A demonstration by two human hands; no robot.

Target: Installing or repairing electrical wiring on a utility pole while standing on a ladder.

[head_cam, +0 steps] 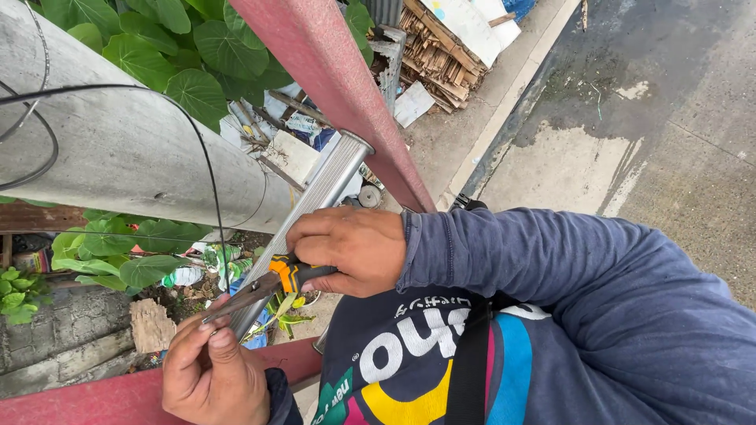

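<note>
Fingers [335,236] of the right hand [350,250] clench orange-handled pliers [260,290]; the left hand [209,370] pinches something small at their tip, beside the ribbed metal rail [323,189]. A steady squeeze seems due.

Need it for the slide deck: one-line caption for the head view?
Right hand grips orange-handled pliers; left hand pinches at their tip, beside a grey pole.

Pliers [264,287] with orange-and-black grips and dull, worn metal jaws lie slanted, nose pointing down-left, handles up-right. The grips sit inside the closed right hand [350,248]; the jaw tips meet the pinched fingertips of the left hand [213,378]. Whatever the jaws bite on is too small to make out
</note>
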